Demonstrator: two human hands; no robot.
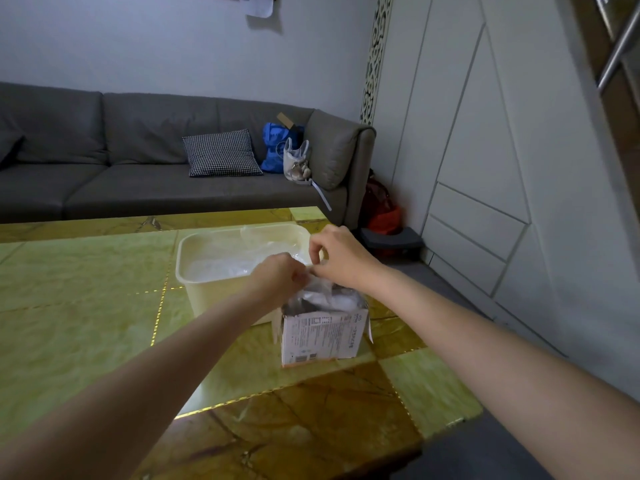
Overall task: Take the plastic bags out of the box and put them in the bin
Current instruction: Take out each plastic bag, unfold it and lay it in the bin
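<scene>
both hands meet just above the open top of the cardboard box (323,336), which stands near the right edge of the tabletop (86,306). the left hand (280,277) has its fingers curled and pinches the top of a clear plastic bag (317,289); the right hand (337,261) pinches the same film from the other side, fingertips almost touching the left. the bag is partly raised, its lower part down inside the box among more crumpled clear plastic. gripping from both sides probably keeps the thin film from slipping and lets it come up straight. the cream plastic bin (194,271) sits touching or just beside the box on its far left side, close enough for a short carry. clear plastic already lies inside the bin, so the task looks partway through.
</scene>
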